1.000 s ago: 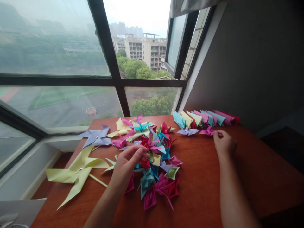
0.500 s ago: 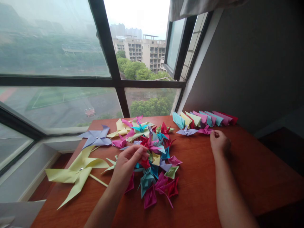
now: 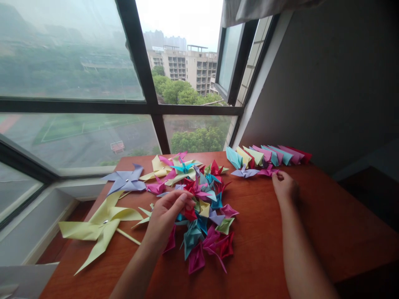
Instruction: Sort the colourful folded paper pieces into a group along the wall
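My left hand (image 3: 171, 207) hovers in a pinch over a pile of folded paper cranes (image 3: 204, 209) in many colours. Just below its fingertips is a red paper crane (image 3: 190, 214); whether the fingers hold it or something else is hidden. Farther right, my right hand (image 3: 286, 187) is closed, thumb and fingers together at the right tip of a magenta paper crane (image 3: 267, 171). That crane lies on the table beside a lavender paper crane (image 3: 245, 172). Behind these two stands a row of folded cranes (image 3: 264, 155) in blue, yellow, pink and red.
At left lie a large yellow pinwheel (image 3: 104, 222) on a stick and a lavender pinwheel (image 3: 127, 180). Another pale yellow pinwheel (image 3: 162, 168) touches the pile. The brown wooden table (image 3: 255, 253) borders a window (image 3: 199, 110) and a grey wall (image 3: 324, 83).
My right hand has shifted slightly left, onto the tip of the magenta paper crane. The left hand stays in its pinch over the pile.
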### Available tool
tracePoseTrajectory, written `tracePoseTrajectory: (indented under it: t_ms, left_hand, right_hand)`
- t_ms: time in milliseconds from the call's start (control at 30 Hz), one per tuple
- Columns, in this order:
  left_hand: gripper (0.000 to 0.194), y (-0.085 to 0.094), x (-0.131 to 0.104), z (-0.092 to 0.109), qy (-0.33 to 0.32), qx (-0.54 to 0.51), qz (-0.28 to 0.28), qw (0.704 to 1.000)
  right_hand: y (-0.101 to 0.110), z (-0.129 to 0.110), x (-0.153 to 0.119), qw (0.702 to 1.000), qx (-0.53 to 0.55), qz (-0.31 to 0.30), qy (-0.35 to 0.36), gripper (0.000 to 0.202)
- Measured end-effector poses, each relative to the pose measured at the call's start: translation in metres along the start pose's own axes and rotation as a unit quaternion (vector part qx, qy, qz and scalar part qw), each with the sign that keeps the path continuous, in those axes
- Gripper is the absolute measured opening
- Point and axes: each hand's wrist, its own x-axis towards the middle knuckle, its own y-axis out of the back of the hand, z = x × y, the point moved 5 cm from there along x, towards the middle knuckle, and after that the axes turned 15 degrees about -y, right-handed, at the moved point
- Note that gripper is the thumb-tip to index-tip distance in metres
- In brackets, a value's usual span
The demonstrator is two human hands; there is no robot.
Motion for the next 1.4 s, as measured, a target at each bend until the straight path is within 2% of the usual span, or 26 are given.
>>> tracePoseTrajectory:
  t_ms: [433,1400]
  left_hand:
    - [0.020,0.001,0.002,-0.006,0.003,-0.004,-0.018,1.000]
    - [0.020,0.002,0.001,-0.006,0.013,-0.005,-0.022,1.000]
  right_hand:
    - [-0.006,-0.001,0.000,1.000,-0.008,-0.010,-0.006,0.028]
    - [-0.004,-0.013,-0.010,0.997,-0.070,-0.038,-0.005,0.019]
